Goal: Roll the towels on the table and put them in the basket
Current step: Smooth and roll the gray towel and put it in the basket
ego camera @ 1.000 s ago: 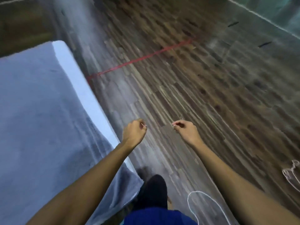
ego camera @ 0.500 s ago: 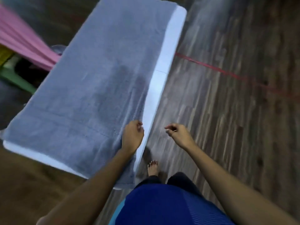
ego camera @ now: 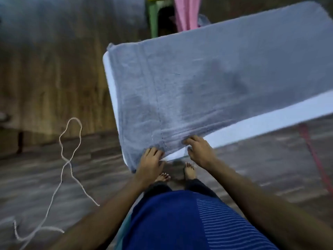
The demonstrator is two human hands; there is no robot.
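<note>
A grey-blue towel (ego camera: pixel 207 78) lies spread flat over a white table (ego camera: pixel 252 127), and its near left corner hangs over the edge. My left hand (ego camera: pixel 151 160) rests on that near corner with its fingers laid on the cloth. My right hand (ego camera: pixel 199 150) is just to the right, fingers spread and touching the towel's near edge, thumb over the bare table rim. No basket is in view.
A loose white cord (ego camera: pixel 70 159) snakes over the wooden floor at the left. A green stool (ego camera: pixel 153 18) and a pink cloth (ego camera: pixel 185 13) stand behind the table. A red strip (ego camera: pixel 313 156) runs along the floor at the right. My bare feet (ego camera: pixel 189 171) are below the table's corner.
The view has swung round to the table's near corner. Both hands, curled before, have opened and come down onto the towel's near edge.
</note>
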